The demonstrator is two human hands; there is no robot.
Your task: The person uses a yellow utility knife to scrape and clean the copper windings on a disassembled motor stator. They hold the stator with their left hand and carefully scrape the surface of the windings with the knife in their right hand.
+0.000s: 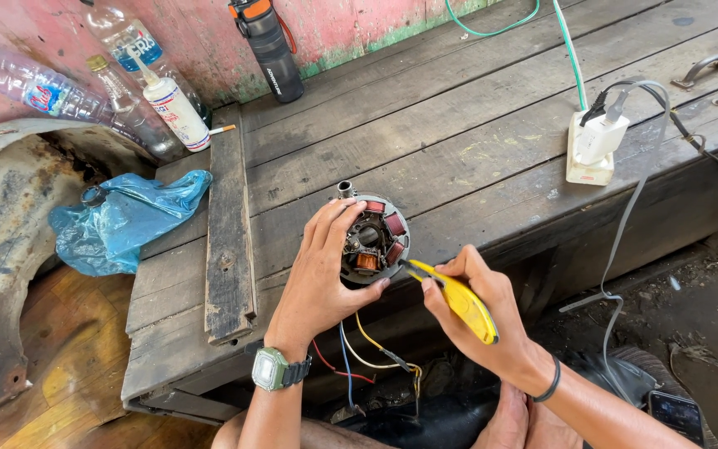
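On the worn wooden bench (459, 125), the left hand (322, 274) grips a round stator (376, 241) with copper coils and trailing coloured wires. Beside the stator, the right hand (479, 312) is closed around yellow cutters (459, 301)

A weathered plank desk (475, 125) stands against a peeling pink wall (359, 25); dirt floor (708, 308) lies beyond its right edge, in daylight.

I see the stator plate (373, 239) on the counter (459, 125) near its front edge, cutters (457, 299) just right of it, power adapter (593, 147) farther right, bag (122, 220) off the counter's left end, bottles (126, 91) behind that, flask (272, 50) standing at the counter's back.
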